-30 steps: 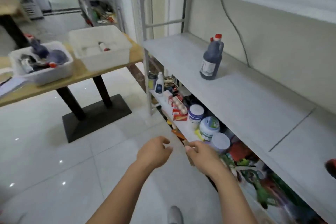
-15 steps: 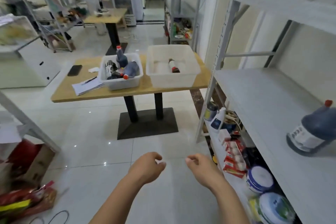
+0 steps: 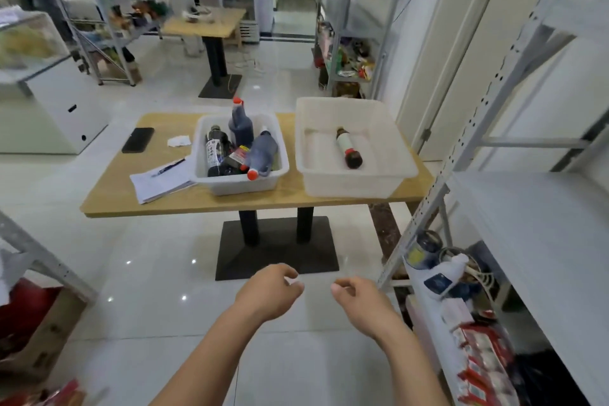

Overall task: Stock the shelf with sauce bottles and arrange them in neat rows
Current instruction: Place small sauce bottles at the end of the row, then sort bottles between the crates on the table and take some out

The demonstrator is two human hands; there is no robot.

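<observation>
Table (image 3: 108, 194): smaller tub (image 3: 237, 187) holds heaped sauce bottles (image 3: 261, 155), count unclear; larger tub (image 3: 346, 188), one bottle (image 3: 348, 148) lying flat. Shelf (image 3: 543, 224) right of table, cropped. Left hand (image 3: 268, 295), right hand (image 3: 362, 303) before table: loosely curled, empty.

site=looked like small shop/stockroom | evidence=metal shelving (image 3: 534, 234) sat right of fingers (image 3: 280, 270); packaged goods (image 3: 481, 349) stood below-right; stocked racks (image 3: 349, 56) stood far beyond

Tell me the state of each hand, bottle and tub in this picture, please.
left hand, loosely curled, holds nothing
right hand, loosely curled, holds nothing
small tub, holds several bottles
tall bottle, upright in small tub
large tub, holds one bottle
single bottle, lying down
</observation>
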